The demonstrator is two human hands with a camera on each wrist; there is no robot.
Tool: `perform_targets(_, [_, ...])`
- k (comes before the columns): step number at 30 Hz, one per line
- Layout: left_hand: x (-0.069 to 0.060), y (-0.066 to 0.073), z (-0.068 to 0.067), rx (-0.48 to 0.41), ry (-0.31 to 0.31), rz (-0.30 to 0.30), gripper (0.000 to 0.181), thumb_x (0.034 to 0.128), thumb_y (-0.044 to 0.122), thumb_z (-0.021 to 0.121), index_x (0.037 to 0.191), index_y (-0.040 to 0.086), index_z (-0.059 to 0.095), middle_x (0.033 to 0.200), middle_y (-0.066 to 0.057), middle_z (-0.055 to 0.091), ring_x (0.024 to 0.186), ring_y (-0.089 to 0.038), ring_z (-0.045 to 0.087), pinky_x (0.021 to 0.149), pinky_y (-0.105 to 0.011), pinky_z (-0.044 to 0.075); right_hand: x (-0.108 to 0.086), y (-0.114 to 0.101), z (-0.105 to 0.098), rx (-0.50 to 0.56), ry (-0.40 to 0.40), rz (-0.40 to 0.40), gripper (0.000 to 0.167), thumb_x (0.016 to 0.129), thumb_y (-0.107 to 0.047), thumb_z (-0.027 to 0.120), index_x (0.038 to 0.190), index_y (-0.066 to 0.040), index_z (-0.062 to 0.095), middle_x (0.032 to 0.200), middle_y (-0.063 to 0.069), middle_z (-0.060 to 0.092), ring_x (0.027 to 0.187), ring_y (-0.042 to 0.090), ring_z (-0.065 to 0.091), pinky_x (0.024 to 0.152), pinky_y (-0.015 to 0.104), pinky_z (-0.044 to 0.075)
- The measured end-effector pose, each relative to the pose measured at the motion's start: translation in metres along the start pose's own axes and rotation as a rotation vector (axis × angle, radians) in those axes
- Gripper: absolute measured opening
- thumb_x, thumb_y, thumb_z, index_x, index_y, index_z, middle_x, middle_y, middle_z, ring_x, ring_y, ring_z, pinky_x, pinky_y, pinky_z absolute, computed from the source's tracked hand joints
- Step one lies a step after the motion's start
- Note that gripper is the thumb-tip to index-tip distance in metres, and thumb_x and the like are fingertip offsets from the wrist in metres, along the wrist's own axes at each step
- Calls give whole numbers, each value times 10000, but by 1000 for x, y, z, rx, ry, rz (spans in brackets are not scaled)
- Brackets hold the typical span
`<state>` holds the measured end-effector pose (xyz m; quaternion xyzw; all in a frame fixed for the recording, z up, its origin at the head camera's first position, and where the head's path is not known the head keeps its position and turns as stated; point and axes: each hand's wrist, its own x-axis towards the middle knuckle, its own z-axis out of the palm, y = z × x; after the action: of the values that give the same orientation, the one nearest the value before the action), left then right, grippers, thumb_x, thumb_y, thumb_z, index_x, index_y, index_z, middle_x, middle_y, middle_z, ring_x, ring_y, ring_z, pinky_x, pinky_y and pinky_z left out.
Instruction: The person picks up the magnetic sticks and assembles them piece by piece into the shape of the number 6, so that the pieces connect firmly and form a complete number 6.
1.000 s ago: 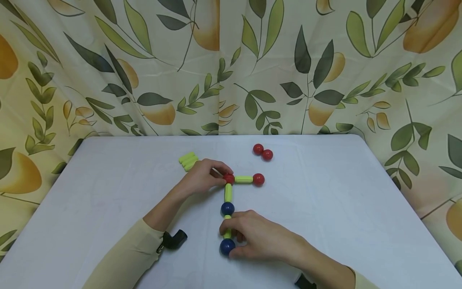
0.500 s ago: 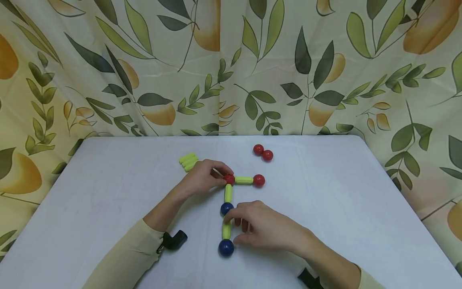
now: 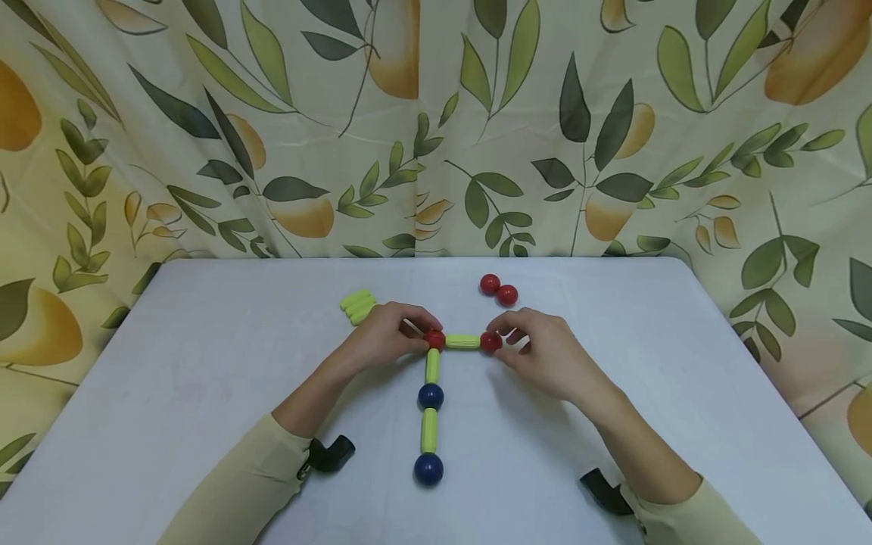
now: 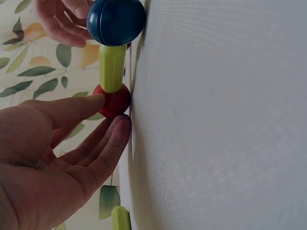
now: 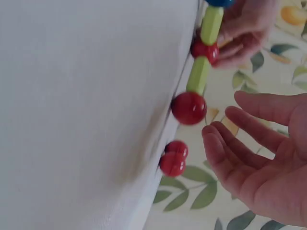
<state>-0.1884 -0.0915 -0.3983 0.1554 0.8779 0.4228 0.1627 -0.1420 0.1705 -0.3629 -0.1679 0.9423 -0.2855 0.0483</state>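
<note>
My left hand (image 3: 381, 333) pinches the red ball (image 4: 116, 101) at the corner of an L-shaped chain of balls and rods. From that ball a yellow-green rod (image 3: 462, 342) runs right to another red ball (image 5: 189, 108). A second rod (image 3: 432, 366) leads towards me to a blue ball (image 3: 431, 397), then a third rod (image 3: 428, 430) and a blue end ball (image 3: 428, 469). My right hand (image 3: 545, 352) is at the right-hand red ball, its fingers spread and loosely bent; in the right wrist view they stand apart from it.
Two loose red balls (image 3: 498, 290) lie together towards the back of the white table (image 3: 647, 363). Several yellow-green rods (image 3: 358, 306) lie side by side behind my left hand. A leaf-patterned curtain (image 3: 286, 151) hangs behind the table.
My right hand has let go of the rod and blue ball at the near end and moved up and right to the right-hand red ball. My left hand keeps its pinch on the corner ball.
</note>
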Motion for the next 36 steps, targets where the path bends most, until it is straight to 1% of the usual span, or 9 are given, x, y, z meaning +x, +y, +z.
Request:
perform_targets(3, [1, 0, 0, 3, 0, 12, 267, 916, 69, 790, 1156, 186, 779, 1100, 3, 743, 974, -169, 691, 870, -297, 592, 4, 7, -5, -1, -8, 31, 326, 920, -108, 762, 1246, -104, 737, 1218, 113, 722, 1050, 305, 681, 861, 454, 610])
perform_targets(7, [1, -1, 0, 2, -1, 22, 270, 916, 69, 791, 1158, 187, 779, 1097, 8, 744, 973, -163, 694, 876, -296, 592, 9, 13, -6, 1, -59, -8, 370, 930, -93, 747, 1299, -93, 717, 1285, 124, 714, 1095, 333, 696, 892, 480, 604])
perform_targets(9, [1, -1, -1, 1, 0, 22, 272, 915, 69, 792, 1160, 186, 778, 1096, 5, 744, 973, -164, 696, 877, -297, 592, 11, 14, -6, 5, -89, -32, 378, 932, -81, 742, 1308, -85, 713, 1279, 115, 724, 1114, 337, 702, 914, 493, 599])
perform_targets(12, [0, 0, -1, -2, 2, 20, 273, 916, 72, 791, 1164, 185, 777, 1099, 3, 744, 974, -166, 699, 877, -298, 593, 14, 16, -5, 11, -116, -46, 375, 928, -67, 745, 1301, -77, 717, 1235, 97, 745, 1117, 328, 711, 933, 500, 596])
perform_targets(18, [-2, 0, -3, 0, 10, 10, 270, 910, 67, 795, 1152, 186, 781, 1092, 6, 745, 962, -166, 696, 864, -296, 592, 19, 18, -3, 42, -139, -57, 355, 926, -41, 733, 1279, -73, 727, 1183, 78, 762, 1057, 278, 741, 955, 500, 583])
perform_targets(21, [-2, -2, -3, 3, 6, 19, 273, 910, 62, 793, 1156, 182, 780, 1093, 3, 747, 954, -166, 698, 854, -291, 592, 23, 21, -2, 60, -147, -38, 335, 922, -45, 736, 1254, -84, 742, 1152, 67, 768, 1039, 262, 739, 938, 477, 591])
perform_targets(25, [0, -3, -2, -5, -2, 32, 276, 912, 54, 787, 1162, 170, 777, 1097, -4, 747, 950, -161, 702, 844, -287, 591, 29, 23, -2, 74, -149, -1, 304, 905, -51, 762, 1204, -101, 764, 1112, 58, 767, 1015, 250, 723, 880, 424, 608])
perform_targets(31, [1, -3, -3, -2, 0, 23, 285, 901, 55, 802, 1162, 163, 774, 1099, -11, 744, 941, -150, 708, 838, -286, 593, 36, 23, -1, 69, -161, 50, 273, 885, -69, 791, 1153, -119, 783, 1040, 56, 759, 951, 225, 692, 814, 366, 589])
perform_targets(36, [0, -4, -6, 3, 14, 12, 321, 894, 74, 815, 1202, 140, 754, 1123, -31, 738, 939, -148, 712, 849, -294, 600, 37, 21, -2, 59, -167, 83, 282, 878, -97, 813, 1158, -109, 782, 1057, 79, 753, 953, 238, 677, 803, 352, 594])
